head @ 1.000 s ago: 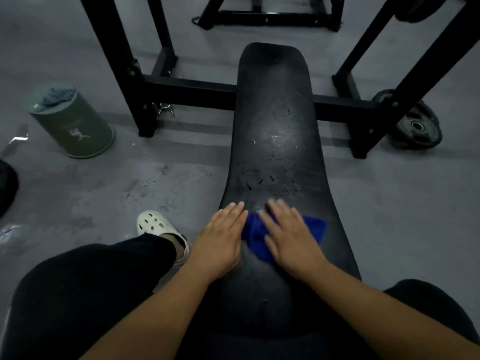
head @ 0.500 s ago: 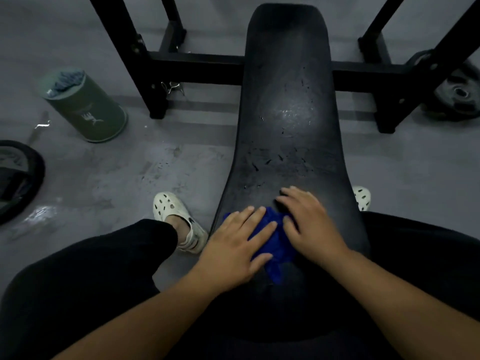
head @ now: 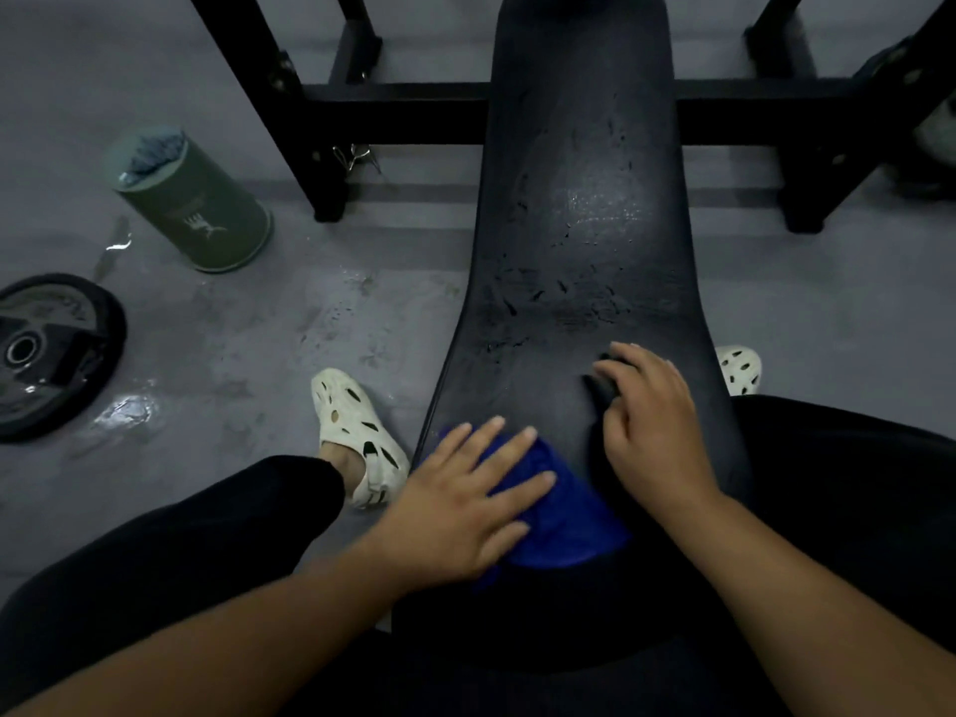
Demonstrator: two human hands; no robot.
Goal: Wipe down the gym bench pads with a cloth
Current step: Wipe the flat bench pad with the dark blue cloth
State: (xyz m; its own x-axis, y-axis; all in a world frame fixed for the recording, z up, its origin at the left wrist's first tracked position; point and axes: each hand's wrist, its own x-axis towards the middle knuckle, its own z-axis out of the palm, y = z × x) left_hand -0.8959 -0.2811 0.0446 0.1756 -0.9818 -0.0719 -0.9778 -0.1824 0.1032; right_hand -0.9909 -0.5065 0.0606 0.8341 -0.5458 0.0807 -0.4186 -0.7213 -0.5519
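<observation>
The black bench pad (head: pixel 579 225) runs away from me down the middle of the view, its surface scuffed and shiny with damp in the centre. A blue cloth (head: pixel 564 514) lies on the near end of the pad. My left hand (head: pixel 465 499) presses flat on the cloth's left part with its fingers spread. My right hand (head: pixel 657 426) is off the cloth, resting on the bare pad just to the right and beyond it, fingers loosely bent and holding nothing that I can see.
I straddle the bench in black trousers, with a white clog (head: pixel 357 432) left of the pad and another (head: pixel 740 367) right of it. A green cylindrical bin (head: pixel 191 199) and a weight plate (head: pixel 46 354) sit on the grey floor at left. The black rack frame (head: pixel 393 113) crosses behind.
The cloth has slid toward me and to the left under my left hand. My right hand has come off the cloth onto bare pad.
</observation>
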